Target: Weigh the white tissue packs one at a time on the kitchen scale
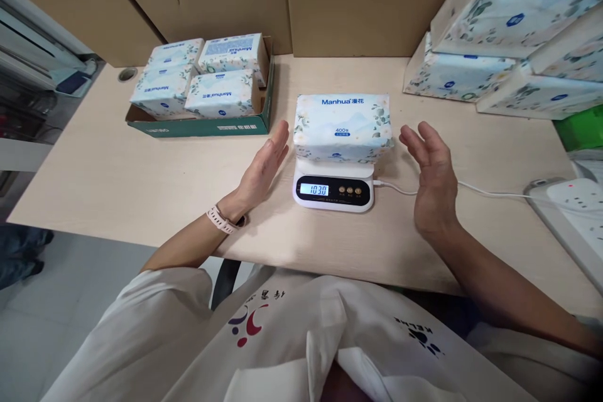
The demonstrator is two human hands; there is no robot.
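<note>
A tissue pack point(342, 122) with a blue and white floral wrapper lies on a white kitchen scale point(333, 202), covering most of its platform. The lit scale display point(314, 190) appears to read 103.0. My left hand point(264, 166) is just left of the pack, fingers stretched out and apart from it. On the other side, my right hand point(432, 179) is held up with its fingers extended, a small gap from the pack. Neither hand holds anything.
A green shallow box point(202, 127) holds several tissue packs at the back left. More packs point(513, 6) are stacked at the back right. A white cable point(490, 191) runs from the scale toward a power strip point(579, 201). Cardboard point(348, 0) stands behind the table.
</note>
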